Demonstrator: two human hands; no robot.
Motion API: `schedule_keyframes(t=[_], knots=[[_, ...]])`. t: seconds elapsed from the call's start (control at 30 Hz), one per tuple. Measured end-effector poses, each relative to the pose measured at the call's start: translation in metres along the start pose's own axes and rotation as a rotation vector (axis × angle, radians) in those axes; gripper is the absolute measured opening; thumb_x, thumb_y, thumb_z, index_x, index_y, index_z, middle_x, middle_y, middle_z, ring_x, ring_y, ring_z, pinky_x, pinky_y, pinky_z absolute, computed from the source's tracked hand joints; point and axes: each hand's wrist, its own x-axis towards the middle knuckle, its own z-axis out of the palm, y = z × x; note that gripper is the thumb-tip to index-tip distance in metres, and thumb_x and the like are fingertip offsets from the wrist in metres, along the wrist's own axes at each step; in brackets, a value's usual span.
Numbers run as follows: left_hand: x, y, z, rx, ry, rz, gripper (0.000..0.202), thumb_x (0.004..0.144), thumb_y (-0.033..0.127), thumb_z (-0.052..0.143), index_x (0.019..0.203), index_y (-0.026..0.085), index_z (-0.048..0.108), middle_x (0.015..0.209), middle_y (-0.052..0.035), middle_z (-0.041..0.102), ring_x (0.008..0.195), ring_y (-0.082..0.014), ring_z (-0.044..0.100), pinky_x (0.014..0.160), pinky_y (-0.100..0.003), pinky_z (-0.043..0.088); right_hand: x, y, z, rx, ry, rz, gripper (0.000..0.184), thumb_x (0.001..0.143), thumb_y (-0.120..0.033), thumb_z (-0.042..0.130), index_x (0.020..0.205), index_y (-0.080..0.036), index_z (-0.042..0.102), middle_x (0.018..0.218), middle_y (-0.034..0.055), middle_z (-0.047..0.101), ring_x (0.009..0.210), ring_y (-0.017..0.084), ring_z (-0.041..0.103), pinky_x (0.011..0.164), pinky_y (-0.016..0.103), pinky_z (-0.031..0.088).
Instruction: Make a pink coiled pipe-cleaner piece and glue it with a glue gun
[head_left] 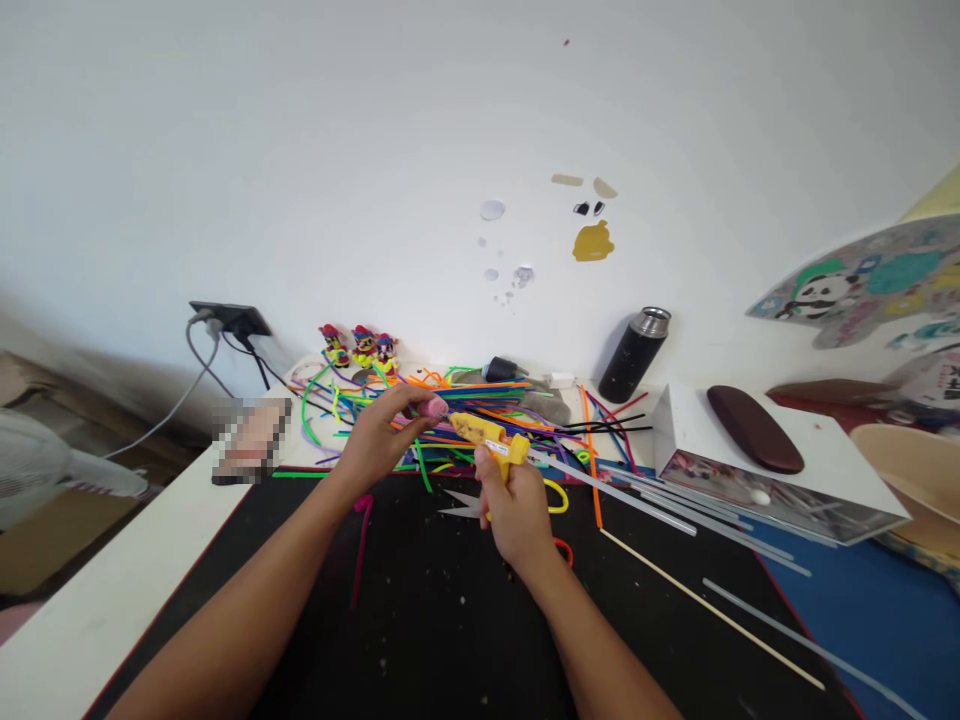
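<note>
- Now pinches a small pink piece (pixel 433 407) in the curled fingertips of the left hand (pixel 382 435), raised above the tabletop, just in front of the pipe-cleaner pile (pixel 480 392).
- Wraps the right hand (pixel 514 510) shut round the grip of a yellow glue gun (pixel 491 437), nozzle aimed toward 10 o'clock and either touching or almost touching the pink piece; cannot tell which.
- Risks, to judge from that closeness, a burn on the left fingertips: hardly any gap between tip and skin, with only a small soft piece for a shield.
- Could squeeze out too much glue, stringing it across the fingers or dripping it onto the black mat (pixel 450 640) directly beneath.
- Could brush the nozzle against the pile close by at 12 o'clock, gluing stray fuzz to the tip.
- Could lose hold of the pink piece under the push of the nozzle, dropping it into the coloured tangle, hard to find there.
- Might catch the right wrist on the small snips (pixel 459 505) lying on the mat just beside it at 9 o'clock.
- Keeps the clear glue sticks (pixel 645 500) at 3 o'clock and the black flask (pixel 634 355) at 1 o'clock well apart, so little danger there.
</note>
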Motion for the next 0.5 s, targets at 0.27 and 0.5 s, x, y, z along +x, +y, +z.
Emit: schedule_keyframes(t=[0.27,0.5], knots=[[0.0004,0.0027,-0.0004,0.006,0.024,-0.001,0.018,0.099,0.04,0.069,0.106,0.024,0.073,0.099,-0.0044,0.075,0.087,-0.0204,0.066,0.08,-0.033,0.055,0.0005,-0.0004,-0.0012,0.036,0.013,0.02,0.071,0.097,-0.081,0.047,0.058,-0.023,0.056,0.041,0.0009,0.053,0.035,0.015,0.052,0.04,0.025,0.04],[-0.0009,0.0018,0.0014,-0.002,0.005,0.012,0.015,0.099,0.036,0.071,0.107,0.024,0.073,0.099,-0.0035,0.075,0.087,-0.0198,0.066,0.08,-0.032,0.054,0.001,-0.0021,-0.0019,0.059,0.026,0.03,0.07,0.096,-0.083,0.047,0.06,-0.024,0.055,0.041,0.0002,0.052,0.035,0.015,0.051,0.039,0.026,0.039]])
